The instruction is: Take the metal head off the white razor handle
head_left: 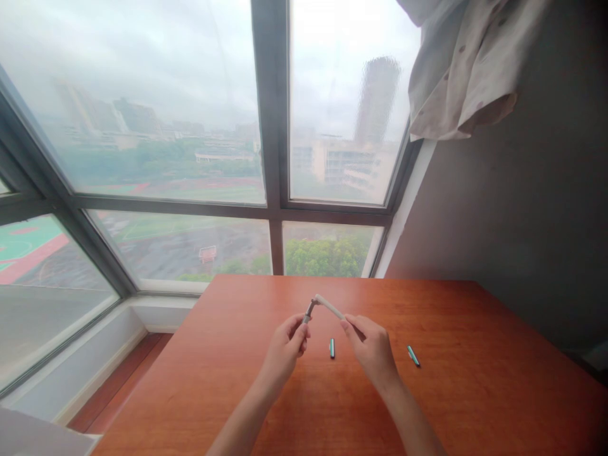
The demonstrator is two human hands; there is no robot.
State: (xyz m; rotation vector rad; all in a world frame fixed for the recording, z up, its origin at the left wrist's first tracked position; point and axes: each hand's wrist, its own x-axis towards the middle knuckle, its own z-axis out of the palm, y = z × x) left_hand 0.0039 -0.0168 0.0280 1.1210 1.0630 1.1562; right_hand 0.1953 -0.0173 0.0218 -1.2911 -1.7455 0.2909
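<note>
My left hand [287, 341] is closed around a grey razor handle [310, 310], whose narrow neck points up and away from me. Between the thumb and fingers of my right hand [370, 345] is a slim pale stick [331, 308]. Its far end meets the top of the razor handle; what shape that end has is too small to tell. On the table below lies a razor cartridge [332, 348] with a teal strip, between my hands. A second razor cartridge [413, 356] rests to the right of my right hand.
The reddish-brown wooden table [199, 392] stretches under both arms. Its far edge stands by a grey-framed window [273, 240]. A pale buttoned garment [468, 76] hangs at the upper right, in front of a grey wall [522, 209].
</note>
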